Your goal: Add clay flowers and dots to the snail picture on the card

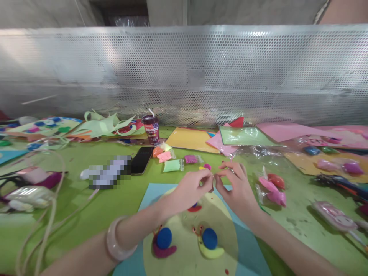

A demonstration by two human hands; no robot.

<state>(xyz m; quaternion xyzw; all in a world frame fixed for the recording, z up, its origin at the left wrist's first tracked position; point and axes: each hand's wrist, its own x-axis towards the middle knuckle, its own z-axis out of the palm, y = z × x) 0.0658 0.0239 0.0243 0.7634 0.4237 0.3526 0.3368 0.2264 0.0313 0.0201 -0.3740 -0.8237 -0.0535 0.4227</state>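
Note:
My left hand (197, 186) and my right hand (237, 188) meet above the top edge of a blue sheet with a pale yellow round (184, 264). Thumb and forefinger of each are pinched, tip near tip; anything between them is too small to make out. On the yellow round lie two clay snails with blue disc shells, a magenta snail (165, 251) and a yellow snail (211, 252). Partly covered by my left hand is a red and blue clay piece (195, 208). Just beyond my fingertips sits a small pink and yellow piece (207, 167).
Bagged clay (172, 165) lies ahead, with more pink and red clay (274, 189) at right. A black phone (142, 160), a drink cup (151, 130) with a straw and a white cable (54, 207) are leftward. Coloured sheets (192, 139) line the back before a perforated metal panel (184, 73).

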